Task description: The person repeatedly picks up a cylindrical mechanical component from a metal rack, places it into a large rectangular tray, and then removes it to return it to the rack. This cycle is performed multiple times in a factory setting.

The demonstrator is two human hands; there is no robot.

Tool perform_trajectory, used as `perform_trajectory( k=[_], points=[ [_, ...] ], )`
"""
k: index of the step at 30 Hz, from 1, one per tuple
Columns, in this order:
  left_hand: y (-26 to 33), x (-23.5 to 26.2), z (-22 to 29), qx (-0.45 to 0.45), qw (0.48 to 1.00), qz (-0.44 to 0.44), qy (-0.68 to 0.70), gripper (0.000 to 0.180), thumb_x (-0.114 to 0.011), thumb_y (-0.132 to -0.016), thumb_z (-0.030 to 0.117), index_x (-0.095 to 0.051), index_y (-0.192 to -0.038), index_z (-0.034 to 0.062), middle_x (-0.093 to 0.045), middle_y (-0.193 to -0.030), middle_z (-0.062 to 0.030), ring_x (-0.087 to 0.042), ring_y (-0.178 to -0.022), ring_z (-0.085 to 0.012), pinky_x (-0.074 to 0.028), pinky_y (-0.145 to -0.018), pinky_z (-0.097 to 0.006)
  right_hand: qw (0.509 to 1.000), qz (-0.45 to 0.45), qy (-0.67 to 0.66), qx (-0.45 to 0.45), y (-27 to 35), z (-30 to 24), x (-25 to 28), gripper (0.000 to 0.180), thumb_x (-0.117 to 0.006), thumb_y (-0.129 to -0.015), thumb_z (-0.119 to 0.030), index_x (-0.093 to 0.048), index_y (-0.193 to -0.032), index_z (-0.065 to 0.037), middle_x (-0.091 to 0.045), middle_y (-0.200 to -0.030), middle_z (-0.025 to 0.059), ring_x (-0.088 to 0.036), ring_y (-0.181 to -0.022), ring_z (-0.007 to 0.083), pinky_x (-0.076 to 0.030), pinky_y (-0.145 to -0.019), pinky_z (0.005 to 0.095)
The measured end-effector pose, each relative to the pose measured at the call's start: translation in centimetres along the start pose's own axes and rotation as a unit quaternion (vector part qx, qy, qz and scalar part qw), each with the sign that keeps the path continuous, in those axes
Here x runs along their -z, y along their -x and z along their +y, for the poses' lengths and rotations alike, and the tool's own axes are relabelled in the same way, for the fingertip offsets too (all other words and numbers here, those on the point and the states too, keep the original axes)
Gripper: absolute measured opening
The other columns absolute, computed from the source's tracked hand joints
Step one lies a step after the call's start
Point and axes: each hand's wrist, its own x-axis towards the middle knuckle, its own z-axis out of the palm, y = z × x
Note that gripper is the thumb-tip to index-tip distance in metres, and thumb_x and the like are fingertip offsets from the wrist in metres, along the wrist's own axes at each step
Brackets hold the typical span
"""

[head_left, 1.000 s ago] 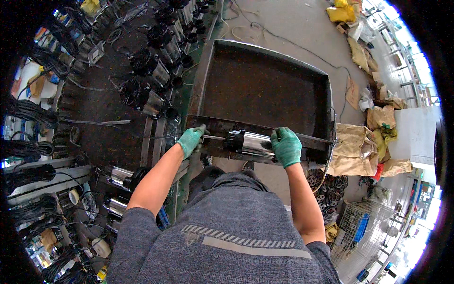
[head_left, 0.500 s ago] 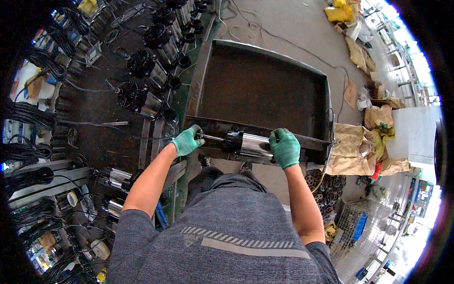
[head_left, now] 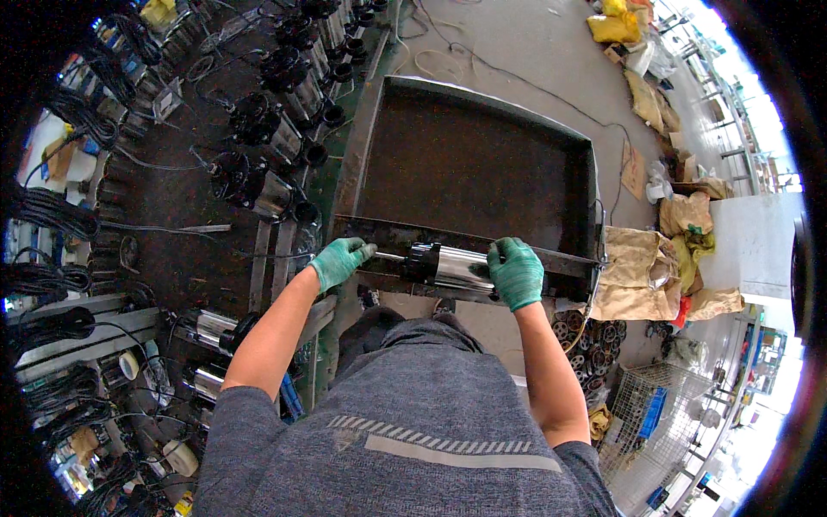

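Note:
A shiny silver motor with a black ribbed end lies sideways along the near edge of a dark metal tray. My right hand, in a green glove, is curled over the motor's right end and grips it. From the black end a thin metal rod sticks out to the left. My left hand, gloved in green too, pinches the rod's outer end between thumb and fingers. The palm side of both hands is hidden.
Several similar motors with black ends stand in a row to the left, with loose cables around them. Brown paper sacks lie to the right. Dark round parts are piled by a wire basket. A cable crosses the floor.
My left fingers have turned a little and closed further round the rod's end. The right hand keeps its grip on the motor, which stays in nearly the same place.

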Motion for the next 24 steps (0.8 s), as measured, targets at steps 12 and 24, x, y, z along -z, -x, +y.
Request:
perform_trajectory(
  k=[12,24],
  points=[
    [-0.6,-0.4,-1.5,-0.096,0.982,0.026,-0.163,0.026,-0.075,-0.09,0.018,-0.063,-0.107,0.0018,-0.067,-0.092,-0.0086,-0.062,-0.087,-0.02,-0.051,-0.08,-0.036,1.0,0.012,0.003,0.006,0.1,0.4,-0.4,0.02,-0.063,-0.092,-0.028,-0.068,-0.087,-0.009,-0.068,-0.089,0.0131,-0.065,-0.086,0.0369,-0.053,-0.076,0.0496],
    [0.0,-0.7,-3.7,-0.062,0.98,-0.063,0.179,0.055,-0.065,-0.097,0.02,-0.047,-0.144,-0.0016,-0.066,-0.115,-0.0145,-0.065,-0.101,-0.0227,-0.052,-0.089,-0.036,1.0,0.006,0.002,0.001,0.4,0.2,-0.3,0.02,-0.063,-0.092,-0.029,-0.068,-0.089,-0.01,-0.068,-0.09,0.0125,-0.066,-0.087,0.0365,-0.053,-0.078,0.0484]
  ],
)
